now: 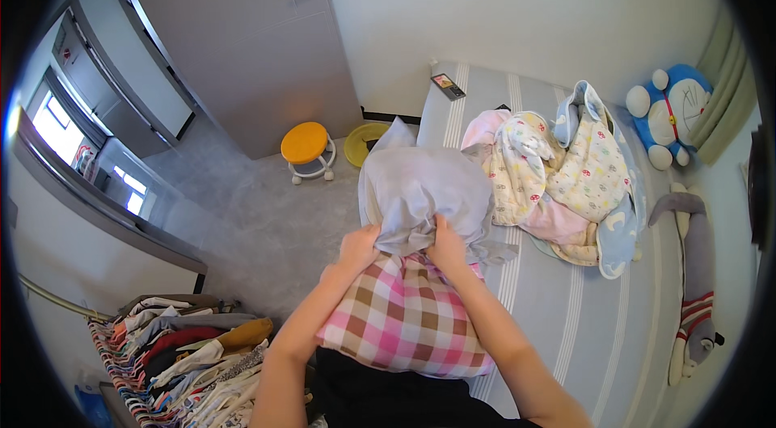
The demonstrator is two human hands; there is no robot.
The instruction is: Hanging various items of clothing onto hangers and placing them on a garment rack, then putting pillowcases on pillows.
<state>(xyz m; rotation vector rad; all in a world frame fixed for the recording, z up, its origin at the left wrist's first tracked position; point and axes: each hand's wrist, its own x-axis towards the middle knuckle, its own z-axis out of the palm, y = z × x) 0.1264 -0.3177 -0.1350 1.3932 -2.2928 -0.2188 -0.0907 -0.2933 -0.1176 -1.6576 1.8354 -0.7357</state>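
Hands are meeting at the centre of the view, both working on a pale grey pillowcase (424,185) that is bunched over the top of a pink, brown and white checked pillow (402,315). The left hand (358,248) is sitting at about eight o'clock from the bunched cloth, its fingers curling closed on the grey fabric's lower edge. The right hand (447,246) is just beside it at about five o'clock from the bunch, fingers pinching shut on a gathered fold of the same cloth. The pillow is resting against the person's front at six o'clock, its upper end tucked under the grey cloth, at the edge of a grey striped bed (582,331). At two o'clock from the hands a heap of patterned baby blankets (566,177) is lying on the bed. Farther toward three o'clock a blue and white plush toy (671,113) is leaning at the wall. At eleven o'clock a yellow stool (305,145) is standing on the floor, and at seven o'clock a rack of hanging clothes (186,355) is showing.
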